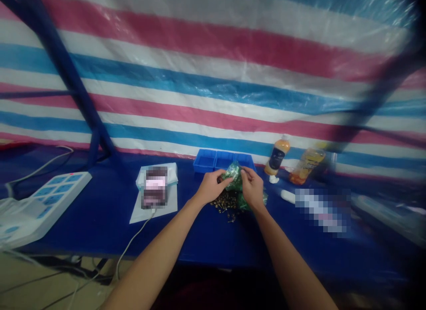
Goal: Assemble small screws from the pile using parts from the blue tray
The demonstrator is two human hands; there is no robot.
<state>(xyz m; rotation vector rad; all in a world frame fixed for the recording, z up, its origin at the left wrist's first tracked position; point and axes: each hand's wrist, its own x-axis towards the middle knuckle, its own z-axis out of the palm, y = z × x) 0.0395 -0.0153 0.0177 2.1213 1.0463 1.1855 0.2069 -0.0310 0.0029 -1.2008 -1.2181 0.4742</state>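
Both my hands grip a crinkled green plastic bag (234, 174) above the blue table. My left hand (211, 185) pinches its left side between thumb and fingers. On the other side, my right hand (252, 185) is closed on the bag's right edge. Beneath the hands lies a loose pile of small brass-coloured metal pieces (226, 201), too small to name exactly. A second piece of green plastic (245, 202) rests beside the pile, partly covered by my right hand. Just behind stands a blue divided tray (204, 161), its right part half hidden by the bag.
Two drink bottles, one dark-labelled (277, 158) and one yellowish (305, 165), stand at the back right near a crumpled white tissue (274, 180). To the left, a cabled phone (154, 188) lies on white paper (136, 213). A large power strip (49, 208) sits far left.
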